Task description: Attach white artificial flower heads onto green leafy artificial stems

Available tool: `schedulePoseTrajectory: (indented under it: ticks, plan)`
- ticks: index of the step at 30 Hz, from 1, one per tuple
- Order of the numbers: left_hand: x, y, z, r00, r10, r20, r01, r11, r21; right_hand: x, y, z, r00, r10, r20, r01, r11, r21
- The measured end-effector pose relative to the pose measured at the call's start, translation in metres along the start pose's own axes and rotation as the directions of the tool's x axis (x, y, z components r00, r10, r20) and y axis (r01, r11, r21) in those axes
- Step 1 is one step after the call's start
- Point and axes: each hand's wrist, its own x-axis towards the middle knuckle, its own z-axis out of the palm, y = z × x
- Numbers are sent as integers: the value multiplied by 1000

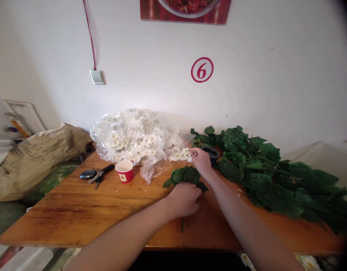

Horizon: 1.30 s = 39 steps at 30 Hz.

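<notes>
My left hand (185,198) is closed around the stem of a bunch of green artificial leaves (185,175), held low over the table's front part. The stem's end sticks out below the fist. Farther forward, my right hand (201,160) pinches the thin stem of a white artificial flower (187,153) between thumb and fingertips. That flower is beside other loose white blossoms (176,153) at the mouth of a clear plastic bag (128,135) full of white flowers. Just right of my right hand lies a dark round roll or dish (211,152), partly hidden by it.
A large pile of green leaf stems (263,173) covers the right side of the wooden table (91,214). On the left stand a red paper cup (124,171), pliers-like tools (96,177) and a dark rounded object (88,174). Brown sacks (38,162) lie beyond the left edge.
</notes>
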Motion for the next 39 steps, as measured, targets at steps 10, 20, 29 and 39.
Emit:
schedulePoseTrajectory:
  ticks: [10, 20, 29, 39]
  plan:
    - [-1, 6, -23, 878, -420, -231, 468, 855, 225, -29, -4, -19, 994, 65, 84, -79, 980, 185]
    - [-1, -25, -46, 867, -478, 144, 464, 878, 118, -34, 2, -37, 988, 54, -145, -29, 985, 170]
    - [-5, -53, -58, 832, -541, 120, 523, 838, 155, -39, -9, -46, 983, -90, -163, 103, 992, 73]
    - [3, -48, -55, 887, -461, -27, 328, 670, -666, -49, -21, -44, 825, -548, -138, 540, 837, -90]
